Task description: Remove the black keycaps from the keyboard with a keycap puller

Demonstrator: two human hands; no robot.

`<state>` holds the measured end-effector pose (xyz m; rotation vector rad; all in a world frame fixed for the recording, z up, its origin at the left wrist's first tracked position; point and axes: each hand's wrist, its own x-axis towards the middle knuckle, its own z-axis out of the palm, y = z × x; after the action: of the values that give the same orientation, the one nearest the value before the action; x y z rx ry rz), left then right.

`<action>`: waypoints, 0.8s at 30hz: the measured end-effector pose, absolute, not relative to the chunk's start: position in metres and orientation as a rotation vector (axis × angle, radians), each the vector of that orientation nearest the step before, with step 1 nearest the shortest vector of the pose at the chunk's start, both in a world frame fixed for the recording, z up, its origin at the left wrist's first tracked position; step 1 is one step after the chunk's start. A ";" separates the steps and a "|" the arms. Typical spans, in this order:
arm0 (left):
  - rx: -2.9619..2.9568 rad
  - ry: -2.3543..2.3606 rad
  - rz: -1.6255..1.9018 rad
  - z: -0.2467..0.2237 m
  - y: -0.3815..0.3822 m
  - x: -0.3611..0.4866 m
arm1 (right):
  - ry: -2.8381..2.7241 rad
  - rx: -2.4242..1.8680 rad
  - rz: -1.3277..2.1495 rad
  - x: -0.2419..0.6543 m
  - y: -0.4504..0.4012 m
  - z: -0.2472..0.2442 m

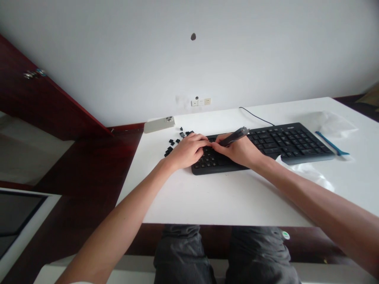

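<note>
Worked, it seemed, on the keys at the left end of the keyboard (pixel 278 140), with loose caps (pixel 170 150) beside that end and the table (pixel 189 197) beneath. Gripped a dark tool (pixel 233 137) in the closed right hand (pixel 240 150), over the keyboard's left half. Bent the left hand's (pixel 188 150) fingers over the keyboard's left end (couldn't tell whether around anything). Had a phone (pixel 160 124) beyond the keyboard's far left corner. Called next, probably, for a steady left hand and small, careful tool work among the keys.
</note>
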<state>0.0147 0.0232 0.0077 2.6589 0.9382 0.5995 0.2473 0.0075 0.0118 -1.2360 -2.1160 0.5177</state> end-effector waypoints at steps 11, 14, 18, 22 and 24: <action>2.486 1.040 0.888 -0.010 0.017 0.035 | -1.919 -1.343 0.457 0.232 0.003 0.002; 2.410 1.125 1.006 -0.017 0.018 0.043 | -1.911 -1.344 0.432 0.232 0.002 0.002; 2.387 1.188 1.049 -0.021 0.018 0.048 | -1.925 -1.325 0.419 0.232 0.001 0.003; 2.394 1.206 1.046 -0.022 0.018 0.047 | -1.918 -1.327 0.413 0.232 -0.002 0.003; 2.397 1.197 1.047 -0.021 0.017 0.047 | -1.912 -1.313 0.417 0.232 -0.003 0.003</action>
<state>0.0467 0.0167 -0.0210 2.3969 1.1974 1.0475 0.2319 -0.0026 0.0032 -1.3132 -1.9120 0.4174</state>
